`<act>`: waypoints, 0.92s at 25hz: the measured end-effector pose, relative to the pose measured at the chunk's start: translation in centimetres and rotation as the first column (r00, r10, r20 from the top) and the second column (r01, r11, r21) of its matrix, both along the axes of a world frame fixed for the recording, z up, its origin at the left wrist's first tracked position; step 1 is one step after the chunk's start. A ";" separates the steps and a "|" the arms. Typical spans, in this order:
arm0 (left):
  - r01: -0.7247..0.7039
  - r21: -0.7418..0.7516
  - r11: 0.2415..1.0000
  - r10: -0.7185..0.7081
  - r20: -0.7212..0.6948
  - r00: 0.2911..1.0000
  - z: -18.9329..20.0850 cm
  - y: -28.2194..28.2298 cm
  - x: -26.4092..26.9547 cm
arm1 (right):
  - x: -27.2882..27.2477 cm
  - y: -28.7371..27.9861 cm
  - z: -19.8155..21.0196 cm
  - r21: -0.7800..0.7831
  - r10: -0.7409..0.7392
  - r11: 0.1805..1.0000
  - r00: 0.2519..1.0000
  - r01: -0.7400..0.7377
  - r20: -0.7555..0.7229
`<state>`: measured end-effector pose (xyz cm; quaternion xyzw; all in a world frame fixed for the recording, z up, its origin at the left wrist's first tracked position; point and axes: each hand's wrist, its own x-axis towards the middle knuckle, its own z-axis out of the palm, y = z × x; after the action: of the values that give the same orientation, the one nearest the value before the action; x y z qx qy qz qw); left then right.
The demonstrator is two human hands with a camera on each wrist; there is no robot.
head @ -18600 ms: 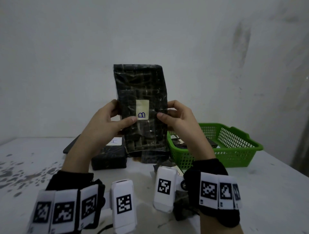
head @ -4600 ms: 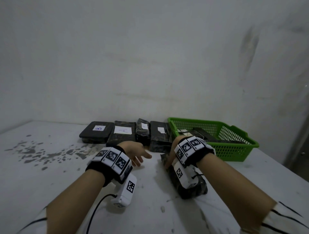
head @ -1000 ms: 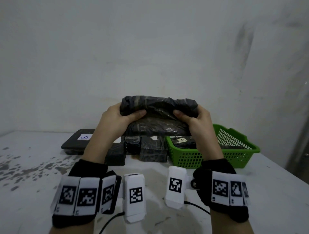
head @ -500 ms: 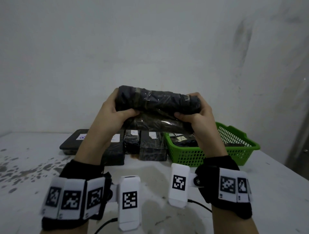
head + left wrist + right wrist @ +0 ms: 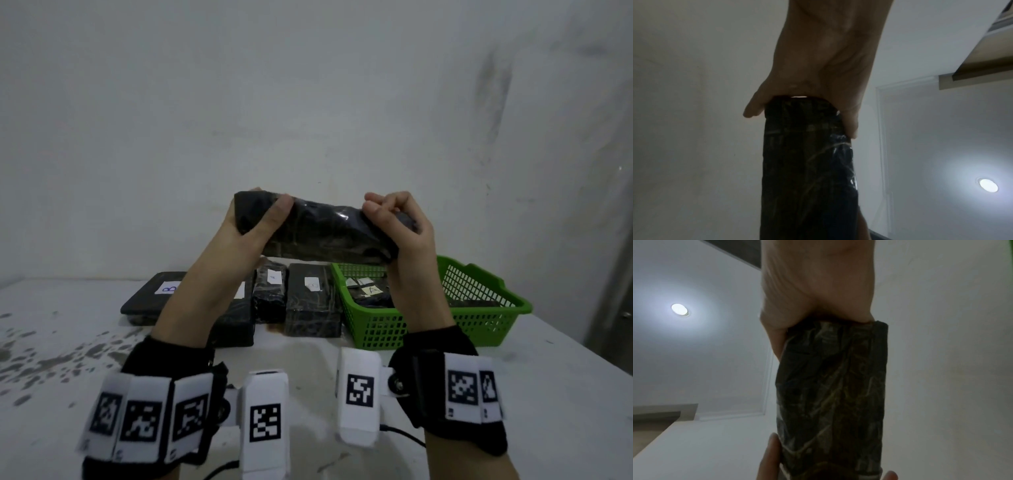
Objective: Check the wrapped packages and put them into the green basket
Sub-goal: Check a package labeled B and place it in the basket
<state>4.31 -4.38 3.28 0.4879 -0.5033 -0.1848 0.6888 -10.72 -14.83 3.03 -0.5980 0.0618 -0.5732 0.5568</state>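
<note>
I hold a long dark package (image 5: 322,233) wrapped in black film and clear tape crosswise in the air above the table. My left hand (image 5: 255,219) grips its left end, thumb over the front. My right hand (image 5: 397,222) grips its right end with curled fingers. In the left wrist view the package (image 5: 807,162) runs away from my palm; in the right wrist view the package (image 5: 834,394) shows its taped wrap. The green basket (image 5: 479,318) stands on the table at the right, below my right hand, with labelled packages (image 5: 371,293) inside.
Several dark wrapped packages lie in a row left of the basket: a flat one marked B (image 5: 150,296), a narrow one (image 5: 270,291) and a block (image 5: 313,301). The stained white table (image 5: 51,359) meets a bare wall behind.
Both hands have turned the package about its long axis and shifted their grip on its ends. It stays raised in front of me above the row.
</note>
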 end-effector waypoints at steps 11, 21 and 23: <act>0.140 -0.199 0.970 -0.148 -0.023 0.989 0.2 0.7 1.3 | -0.1 -0.1 0.1 0.139 0.216 0.970 0.966 -0.197 -0.140; 0.165 -0.071 0.984 -0.173 -0.119 0.978 -0.2 0.2 1.1 | -1.7 -0.4 0.2 0.074 0.324 0.946 0.936 -0.317 -0.139; 0.170 -0.013 0.985 -0.171 -0.097 0.981 -0.4 0.3 1.3 | -1.9 -0.6 0.3 0.095 0.269 0.962 0.947 -0.256 -0.172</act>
<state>5.59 -4.06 2.88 0.4319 -0.5093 -0.2657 0.6953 -12.57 -15.42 3.37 -0.6308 0.0532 -0.4336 0.6413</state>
